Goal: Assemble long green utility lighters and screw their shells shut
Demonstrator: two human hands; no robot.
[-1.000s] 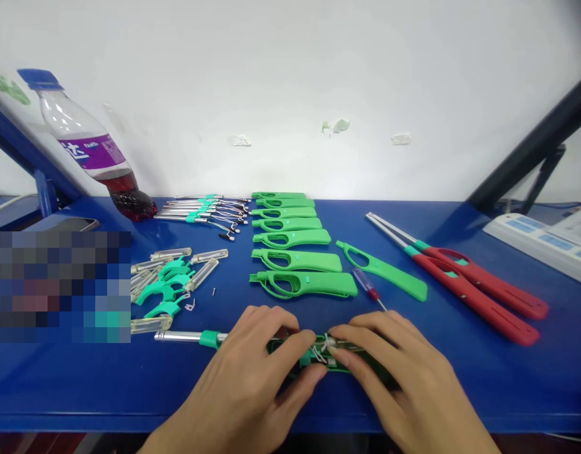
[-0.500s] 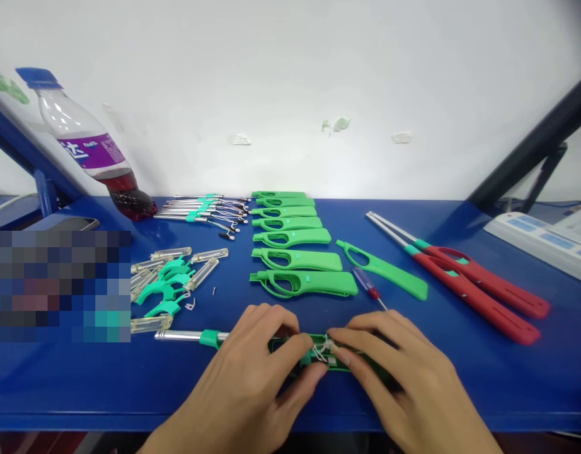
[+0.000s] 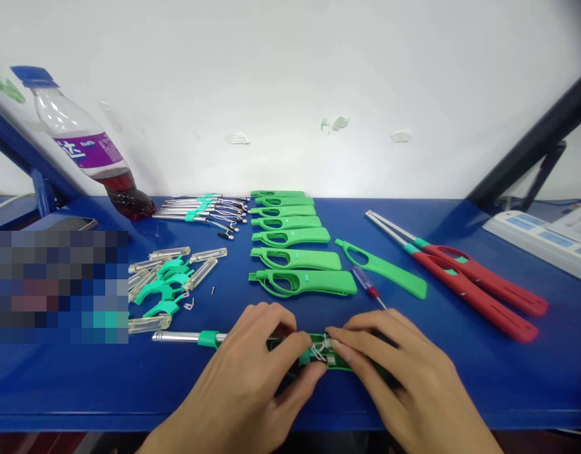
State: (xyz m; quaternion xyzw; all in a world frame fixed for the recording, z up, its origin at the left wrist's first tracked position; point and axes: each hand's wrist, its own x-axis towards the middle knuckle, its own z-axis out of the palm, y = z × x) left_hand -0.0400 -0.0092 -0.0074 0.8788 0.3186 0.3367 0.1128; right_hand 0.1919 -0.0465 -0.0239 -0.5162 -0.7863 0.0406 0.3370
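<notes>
An opened green lighter casing (image 3: 342,364) lies near the table's front edge, with a metal tube (image 3: 176,337) and teal collar (image 3: 208,338) reaching out to the left. White wires (image 3: 317,350) show inside it. My left hand (image 3: 266,366) is closed around the casing's left part, thumb and forefinger beside the wires. My right hand (image 3: 394,366) pinches at a small pale part (image 3: 326,342) in the casing; the fingertips partly hide it. Just behind my right hand lies a screwdriver (image 3: 366,282) with a purple and red handle.
Green casings (image 3: 302,283) form a column behind my hands. Teal triggers (image 3: 161,290), clear tanks (image 3: 200,273) and metal tubes with wires (image 3: 196,208) lie left, near a bottle (image 3: 89,148). Two red lighters (image 3: 474,293) and a power strip (image 3: 540,239) are right.
The view has shifted very slightly. My right fingertips have moved a little at the small pale part, and my left hand keeps its place on the casing.
</notes>
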